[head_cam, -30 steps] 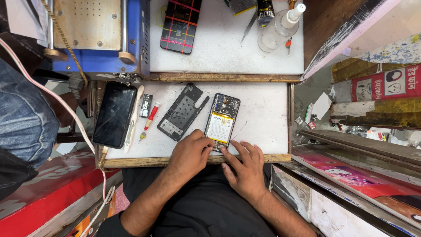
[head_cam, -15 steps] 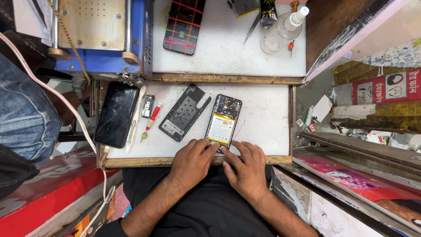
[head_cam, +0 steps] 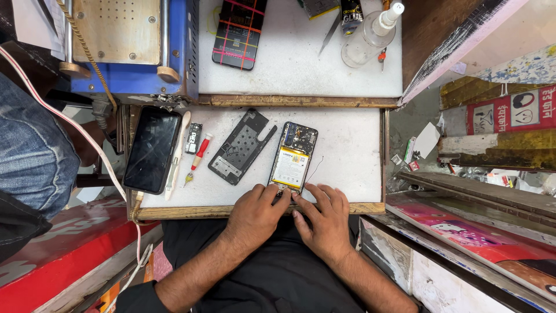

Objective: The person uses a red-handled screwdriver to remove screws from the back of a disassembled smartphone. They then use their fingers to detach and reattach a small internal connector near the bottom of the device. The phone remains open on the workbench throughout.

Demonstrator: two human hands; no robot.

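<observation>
An opened phone (head_cam: 292, 157) with its back off lies on the white work board (head_cam: 347, 150), showing a pale yellow battery and dark circuit parts. My left hand (head_cam: 255, 214) rests at the board's front edge, fingertips touching the phone's lower end. My right hand (head_cam: 325, 217) is beside it, fingers bent and pressing at the same lower edge. A thin wire runs out from the phone's right side. A black perforated inner frame (head_cam: 240, 146) lies just left of the phone.
A red-handled screwdriver (head_cam: 198, 155), a white pry stick (head_cam: 176, 153) and a dark phone screen (head_cam: 152, 149) lie at the left. Behind are a blue machine (head_cam: 133, 49), a grid-marked phone (head_cam: 238, 32), tweezers (head_cam: 330, 35) and a clear squeeze bottle (head_cam: 370, 35). A person in jeans (head_cam: 29, 150) is at the left.
Both hands have slid slightly toward me along the phone's lower end; the phone and the other parts have not moved.
</observation>
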